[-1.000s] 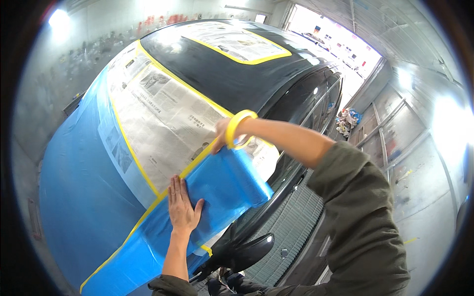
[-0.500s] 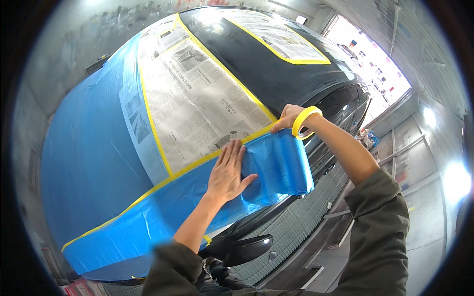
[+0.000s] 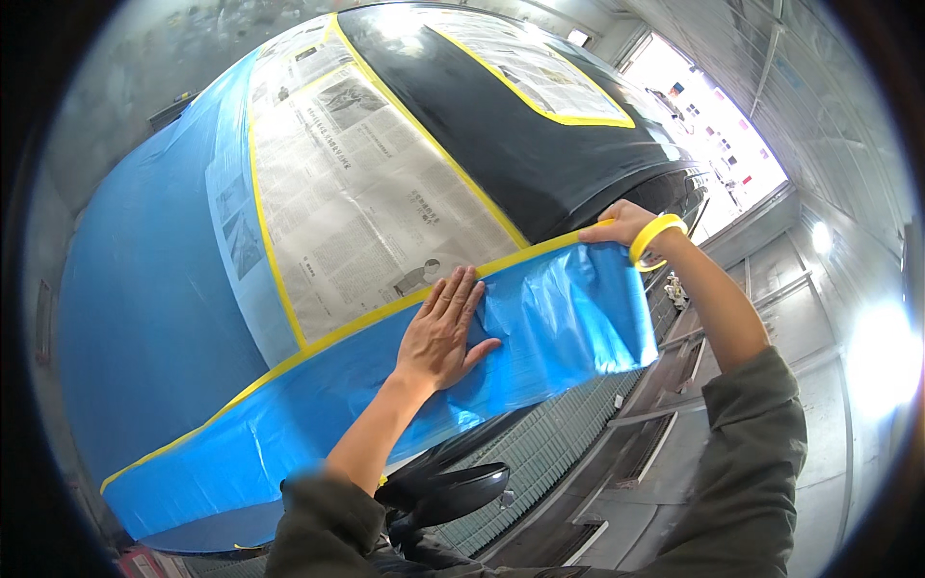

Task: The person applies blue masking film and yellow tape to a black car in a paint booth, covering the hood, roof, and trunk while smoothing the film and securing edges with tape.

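Observation:
My left hand (image 3: 440,332) lies flat with fingers stretched, pressing on blue masking film (image 3: 564,313) just below its yellow tape edge (image 3: 352,328). Off to the right, my right hand (image 3: 624,224) pinches the taped top corner of that film and holds it taut beside the car. A roll of yellow masking tape (image 3: 640,252) hangs around my right wrist. Newspaper (image 3: 361,207) bordered with yellow tape covers the windshield above my left hand. The film hangs down along the car's side, covering part of it.
The black car roof (image 3: 482,144) is bare, with more taped newspaper (image 3: 540,72) farther back. Blue film (image 3: 145,318) covers the hood at left. A black side mirror (image 3: 462,493) juts out below the film. Metal wall panels (image 3: 809,347) stand on the right, near a bright doorway (image 3: 708,120).
My right hand has moved right and slightly away from the left, drawing the film's end out longer and tighter. My left hand stays pressed on the film. The view has shifted slightly.

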{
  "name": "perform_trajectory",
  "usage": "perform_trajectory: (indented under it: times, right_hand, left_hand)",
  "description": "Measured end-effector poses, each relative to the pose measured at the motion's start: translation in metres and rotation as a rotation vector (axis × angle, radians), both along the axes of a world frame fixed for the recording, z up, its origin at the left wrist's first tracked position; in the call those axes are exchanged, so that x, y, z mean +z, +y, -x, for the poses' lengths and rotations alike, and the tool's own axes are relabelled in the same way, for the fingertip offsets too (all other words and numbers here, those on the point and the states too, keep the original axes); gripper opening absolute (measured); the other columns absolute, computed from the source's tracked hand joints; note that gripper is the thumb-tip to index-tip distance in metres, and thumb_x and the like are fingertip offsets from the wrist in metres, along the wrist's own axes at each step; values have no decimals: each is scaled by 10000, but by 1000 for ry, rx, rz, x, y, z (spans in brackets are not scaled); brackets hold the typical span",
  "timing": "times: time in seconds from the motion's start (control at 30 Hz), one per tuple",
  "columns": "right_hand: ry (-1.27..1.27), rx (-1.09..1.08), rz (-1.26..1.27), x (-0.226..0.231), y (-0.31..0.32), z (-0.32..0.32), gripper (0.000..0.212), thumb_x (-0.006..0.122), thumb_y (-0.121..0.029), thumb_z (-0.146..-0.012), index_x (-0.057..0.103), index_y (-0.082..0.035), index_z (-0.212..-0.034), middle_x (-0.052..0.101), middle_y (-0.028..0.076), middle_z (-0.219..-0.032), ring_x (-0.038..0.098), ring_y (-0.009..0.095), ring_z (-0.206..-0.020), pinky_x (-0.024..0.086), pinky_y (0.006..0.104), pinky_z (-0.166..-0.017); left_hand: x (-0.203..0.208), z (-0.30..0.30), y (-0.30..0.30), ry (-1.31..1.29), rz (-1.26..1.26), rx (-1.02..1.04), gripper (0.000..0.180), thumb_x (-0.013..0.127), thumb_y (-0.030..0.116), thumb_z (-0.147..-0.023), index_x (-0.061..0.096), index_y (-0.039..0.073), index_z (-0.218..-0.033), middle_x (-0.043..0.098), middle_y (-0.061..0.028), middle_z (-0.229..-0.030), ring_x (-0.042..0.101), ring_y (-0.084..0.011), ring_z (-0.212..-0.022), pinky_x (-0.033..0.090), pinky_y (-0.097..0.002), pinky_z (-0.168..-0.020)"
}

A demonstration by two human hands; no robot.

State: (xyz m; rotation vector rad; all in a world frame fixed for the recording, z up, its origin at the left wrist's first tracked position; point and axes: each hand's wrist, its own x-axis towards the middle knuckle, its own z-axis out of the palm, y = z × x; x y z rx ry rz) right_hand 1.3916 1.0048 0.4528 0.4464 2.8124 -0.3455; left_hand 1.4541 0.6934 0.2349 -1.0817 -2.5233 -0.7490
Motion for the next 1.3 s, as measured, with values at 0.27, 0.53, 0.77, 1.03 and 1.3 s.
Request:
perform_trajectory:
  times: [0.27, 0.53, 0.77, 1.03, 1.3]
  right_hand:
    - [-50, -50, -224, -16, -20, 11, 704, 875, -520, -745, 696, -29, -1215, 716, 135, -1150, 705, 262, -1039, 565, 347, -882]
    - [-18, -3, -262, -15, -30, 17, 700, 840, -573, -733, 754, 8, -1114, 748, 159, -1092, 731, 277, -983, 581, 353, -857]
    - [-31, 16, -300, -15, -27, 21, 695, 856, -543, -708, 758, -4, -1135, 749, 166, -1076, 738, 300, -972, 589, 374, -849]
    - [-85, 24, -362, -8, -47, 28, 549, 868, -482, -757, 791, -18, -1040, 768, 150, -1001, 750, 301, -915, 593, 370, -820]
    - [-45, 30, -365, -10, -48, 24, 525, 873, -445, -759, 802, -14, -1049, 776, 141, -1009, 757, 297, -945, 603, 382, -830]
  left_hand:
    - [6, 14, 19, 34, -25, -72, 928, 307, 742, -998, 331, 31, -1594, 286, -156, -1676, 220, -283, -1572, 145, -418, -1306]
    - [26, 32, 72, 1, -127, -127, 973, 244, 787, -983, 361, 27, -1580, 335, -160, -1652, 259, -289, -1557, 160, -409, -1307]
    - [29, 36, 74, 97, -153, -139, 893, 328, 725, -1011, 537, -16, -1464, 458, -178, -1575, 365, -293, -1510, 239, -413, -1282]
    - [27, 41, 71, 117, -199, -164, 753, 443, 609, -1035, 587, -32, -1403, 516, -210, -1521, 428, -320, -1472, 281, -428, -1263]
    - [37, 43, 81, 132, -143, -191, 784, 406, 648, -1030, 475, 37, -1516, 419, -152, -1609, 344, -288, -1523, 230, -439, -1285]
